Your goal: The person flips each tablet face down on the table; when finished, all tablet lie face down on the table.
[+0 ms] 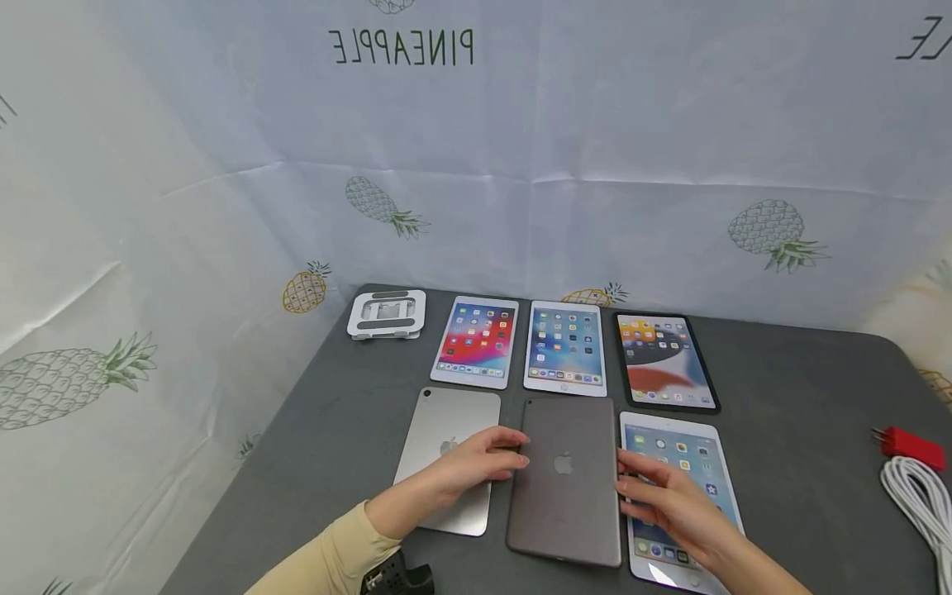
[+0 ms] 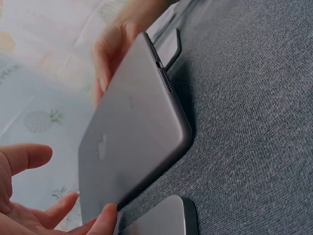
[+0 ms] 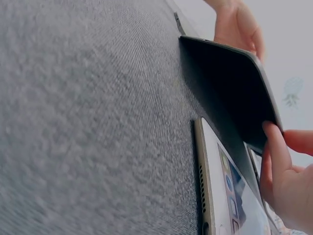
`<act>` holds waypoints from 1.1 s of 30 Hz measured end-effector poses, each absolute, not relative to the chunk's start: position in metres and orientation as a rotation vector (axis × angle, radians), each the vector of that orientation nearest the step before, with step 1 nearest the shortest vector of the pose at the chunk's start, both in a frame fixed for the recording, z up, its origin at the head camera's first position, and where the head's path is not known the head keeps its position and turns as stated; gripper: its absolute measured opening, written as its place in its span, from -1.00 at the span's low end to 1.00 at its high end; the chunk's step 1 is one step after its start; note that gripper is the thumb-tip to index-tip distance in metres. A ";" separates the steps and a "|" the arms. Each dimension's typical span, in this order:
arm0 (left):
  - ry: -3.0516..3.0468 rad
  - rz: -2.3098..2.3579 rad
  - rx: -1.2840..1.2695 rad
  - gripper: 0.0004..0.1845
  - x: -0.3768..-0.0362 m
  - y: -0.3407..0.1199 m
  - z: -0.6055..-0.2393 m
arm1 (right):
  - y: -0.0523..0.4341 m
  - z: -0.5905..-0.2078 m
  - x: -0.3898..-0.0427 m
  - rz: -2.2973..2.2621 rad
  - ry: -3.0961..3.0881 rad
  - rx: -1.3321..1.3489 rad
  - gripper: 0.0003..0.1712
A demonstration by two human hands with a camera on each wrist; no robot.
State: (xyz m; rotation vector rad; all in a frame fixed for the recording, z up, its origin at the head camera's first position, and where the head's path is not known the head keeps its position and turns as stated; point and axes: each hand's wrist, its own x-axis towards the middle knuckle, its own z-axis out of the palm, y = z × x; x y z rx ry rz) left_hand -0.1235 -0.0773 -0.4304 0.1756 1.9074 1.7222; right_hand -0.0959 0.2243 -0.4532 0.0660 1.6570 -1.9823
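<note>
A dark grey tablet (image 1: 563, 512) lies back up in the front row, its right side tilted up off the table. My right hand (image 1: 669, 500) pinches that raised edge, fingers beneath and thumb on top, as the right wrist view shows the tablet's dark underside (image 3: 225, 78). By the opposite edge is my left hand (image 1: 479, 459), fingers loosely extended, fingertips right at the side of the dark grey tablet. Below the left hand a silver tablet (image 1: 446, 417) lies back up. A white tablet (image 1: 706, 442) with a lit screen lies partly hidden beneath the right hand.
Behind stand two white tablets (image 1: 476, 339) (image 1: 565, 345) and a black-framed tablet (image 1: 665, 361), all lit. A folded white stand (image 1: 387, 314) sits at the back left. On the far right are a red charger (image 1: 913, 449) and a coiled white cable (image 1: 918, 500).
</note>
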 end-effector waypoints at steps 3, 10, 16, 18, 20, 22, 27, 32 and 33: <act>1.940 1.700 0.197 -0.52 -0.123 -0.079 -0.429 | 0.221 -0.453 -0.098 -1.928 1.736 0.047 -0.13; 1.965 1.669 0.219 -0.54 -0.123 -0.081 -0.428 | 0.216 -0.451 -0.101 -1.822 1.915 0.037 -0.13; 1.973 1.658 0.238 -0.53 -0.123 -0.082 -0.427 | 0.217 -0.451 -0.101 -1.744 1.997 0.015 -0.13; 1.980 1.653 0.241 -0.53 -0.123 -0.082 -0.426 | 0.217 -0.451 -0.101 -1.722 2.012 0.002 -0.14; 1.986 1.647 0.245 -0.54 -0.122 -0.083 -0.425 | 0.218 -0.451 -0.101 -1.710 2.020 -0.008 -0.15; 1.991 1.642 0.250 -0.54 -0.122 -0.083 -0.425 | 0.218 -0.450 -0.101 -1.703 2.025 -0.017 -0.16; 1.993 1.635 0.259 -0.54 -0.122 -0.084 -0.424 | 0.218 -0.449 -0.100 -1.676 2.046 -0.030 -0.17; 1.993 1.637 0.261 -0.54 -0.122 -0.084 -0.423 | 0.217 -0.446 -0.099 -1.656 2.049 -0.035 -0.19; 1.996 1.634 0.260 -0.54 -0.122 -0.084 -0.423 | 0.218 -0.445 -0.099 -1.656 2.044 -0.044 -0.20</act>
